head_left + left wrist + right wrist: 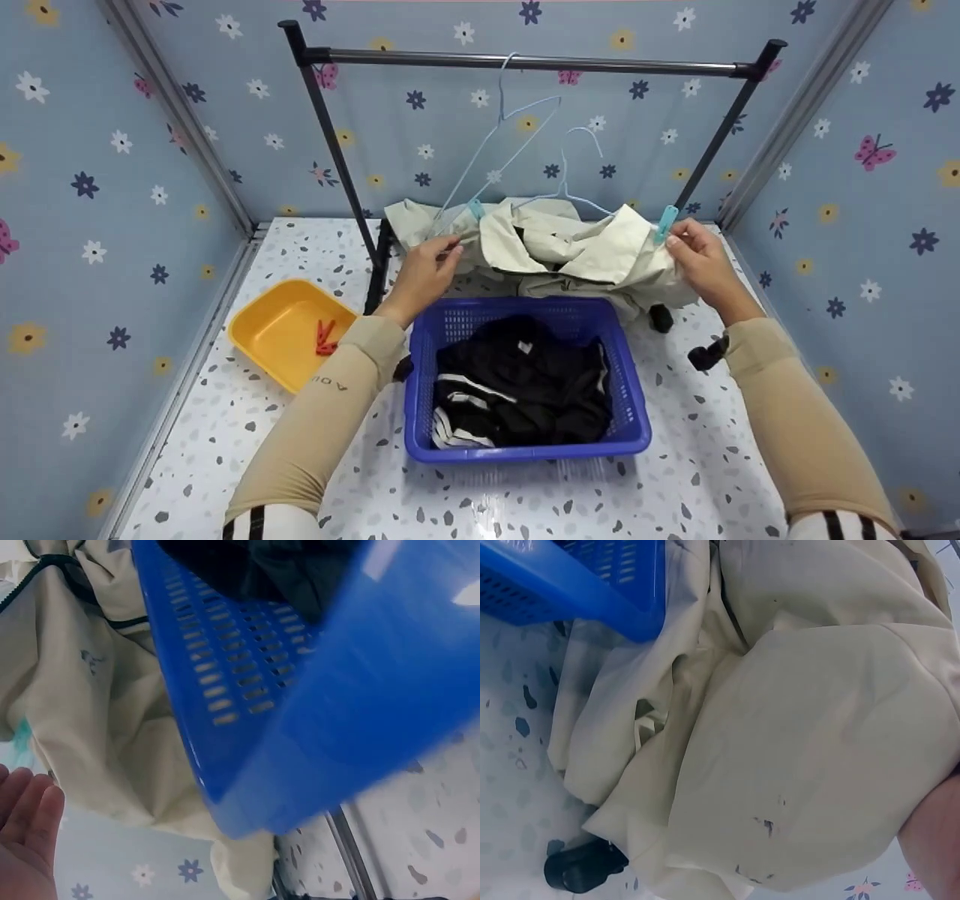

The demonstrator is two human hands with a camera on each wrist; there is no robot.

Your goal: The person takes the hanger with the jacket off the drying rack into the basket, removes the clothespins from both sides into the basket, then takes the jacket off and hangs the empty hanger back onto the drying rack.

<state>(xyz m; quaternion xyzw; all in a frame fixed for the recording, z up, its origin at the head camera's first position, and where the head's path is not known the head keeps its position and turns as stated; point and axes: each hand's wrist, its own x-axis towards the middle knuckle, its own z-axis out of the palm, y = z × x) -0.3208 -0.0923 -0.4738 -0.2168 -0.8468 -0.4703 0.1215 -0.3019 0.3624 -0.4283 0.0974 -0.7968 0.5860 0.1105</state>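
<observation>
A beige jacket (592, 247) with a dark zipper lies bunched behind the basket, a light-blue hanger (566, 187) sticking up from its neck. My left hand (429, 276) pinches the jacket at its left shoulder, just below a teal clothespin (476, 208); the left wrist view shows its outer fingers (39, 821) and hides the thumb. At the opposite shoulder, my right hand (705, 262) grips the cloth beside another teal clothespin (666, 223). Only a bit of that hand (934, 840) enters the right wrist view, behind the jacket's broad sleeve (795, 750).
A blue basket (529, 452) of dark clothes stands between my forearms. On the left is a yellow tray (270, 322) with red clothespins (325, 339). The black rack's bar (637, 65) spans the back, a second hanger (529, 112) hooked on it and slanting down to the left.
</observation>
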